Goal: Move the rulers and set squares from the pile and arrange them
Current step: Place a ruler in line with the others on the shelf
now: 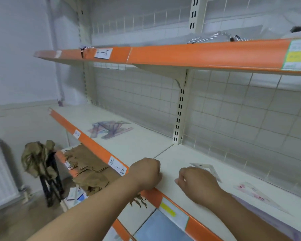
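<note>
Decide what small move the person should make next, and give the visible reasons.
Probably set the clear set square, which the right hand seems to hold, flat on the shelf beside the pink set square. The pile lies far to the left, and the left hand rests fisted at the shelf edge, holding nothing.

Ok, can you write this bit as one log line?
left hand: fist on shelf edge | right hand: holds set square | pile: further left

A cream metal shelf with an orange front strip carries a white label reading 4-4. Below lie crumpled brown paper bags; a white ribbed radiator stands left.
</note>
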`<state>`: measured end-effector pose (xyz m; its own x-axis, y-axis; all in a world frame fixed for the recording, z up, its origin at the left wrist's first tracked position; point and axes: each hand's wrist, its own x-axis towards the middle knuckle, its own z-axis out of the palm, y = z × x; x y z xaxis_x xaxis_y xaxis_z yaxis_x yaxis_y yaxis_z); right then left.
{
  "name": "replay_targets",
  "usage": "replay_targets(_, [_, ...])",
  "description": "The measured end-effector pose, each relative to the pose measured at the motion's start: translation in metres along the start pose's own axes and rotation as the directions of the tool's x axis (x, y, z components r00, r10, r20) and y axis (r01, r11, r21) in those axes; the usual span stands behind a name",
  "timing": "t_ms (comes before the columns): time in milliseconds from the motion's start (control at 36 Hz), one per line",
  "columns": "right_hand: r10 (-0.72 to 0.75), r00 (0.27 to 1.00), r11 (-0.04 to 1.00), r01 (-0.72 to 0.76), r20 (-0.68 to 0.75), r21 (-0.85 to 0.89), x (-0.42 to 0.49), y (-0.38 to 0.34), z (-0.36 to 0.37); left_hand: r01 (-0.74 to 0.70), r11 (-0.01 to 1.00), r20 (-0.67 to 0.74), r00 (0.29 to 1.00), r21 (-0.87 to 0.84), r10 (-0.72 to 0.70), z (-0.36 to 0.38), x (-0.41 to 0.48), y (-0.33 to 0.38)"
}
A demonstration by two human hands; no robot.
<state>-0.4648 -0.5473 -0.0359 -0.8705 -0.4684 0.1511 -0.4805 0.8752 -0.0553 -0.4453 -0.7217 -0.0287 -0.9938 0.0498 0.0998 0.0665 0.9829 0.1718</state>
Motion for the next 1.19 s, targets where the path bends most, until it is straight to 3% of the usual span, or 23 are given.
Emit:
replay_targets(194, [-0.083,0.996,0.996,0.083,-0.022,0.023,0.036,-0.062,0.005,0.059,0.998,-0.029,0.998,0.000,-0.059,-0.017,-0.015,-0.067])
replay_targets(694, [-0.128,0.990,0.991,0.130,-0.056,0.040,0.137,-0.261,0.026,0.074,0.997,-0.053,0.996,-0.035,-0.076,-0.070,-0.047,-0.286])
replay_targets(1194, [-0.140,0.988,0.987,0.144,-0.061,0.074,0.260,-0.312,0.052,0.111,0.991,-0.069,0.991,-0.075,-0.116,-0.065,0.029,-0.396])
